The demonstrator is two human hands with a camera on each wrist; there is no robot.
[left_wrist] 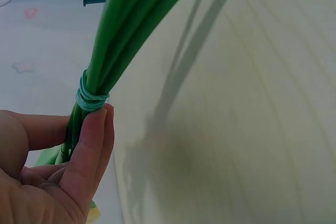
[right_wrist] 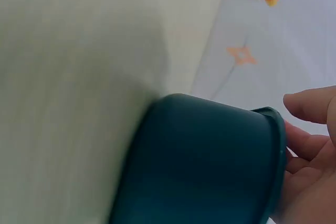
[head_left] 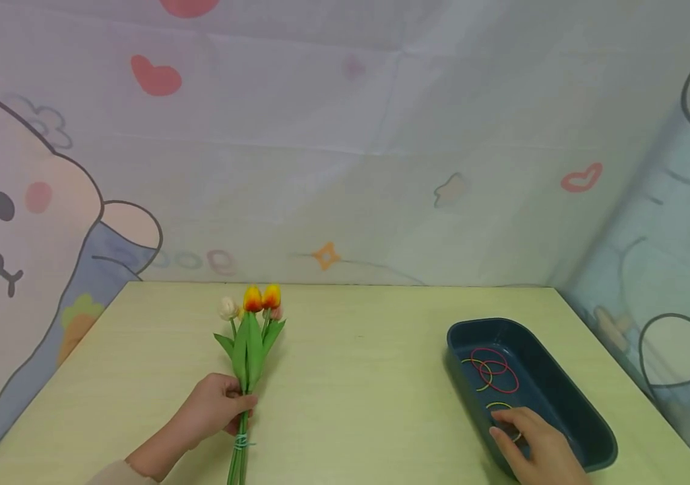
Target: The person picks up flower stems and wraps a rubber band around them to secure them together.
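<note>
My left hand [head_left: 217, 404] grips a bunch of artificial tulips [head_left: 249, 350] by the green stems, thumb across the front. A teal rubber band [left_wrist: 90, 99] is wound round the stems just beside the fingers in the left wrist view. The blooms are orange-yellow, white and pink. At the right, my right hand [head_left: 536, 450] reaches over the near part of a dark blue tray [head_left: 566, 394], thumb and fingers apart. Near its fingertips lies a yellow rubber band [head_left: 498, 404], partly hidden by the hand. Red rubber bands [head_left: 517, 385] and another yellow one lie farther back in the tray.
A pale wood-grain table [head_left: 357, 384] carries everything. Behind it hangs a printed cloth [head_left: 333, 135] with hearts and cartoon figures, which continues along the right side. The tray's raised wall [right_wrist: 199, 156] stands beside the right hand.
</note>
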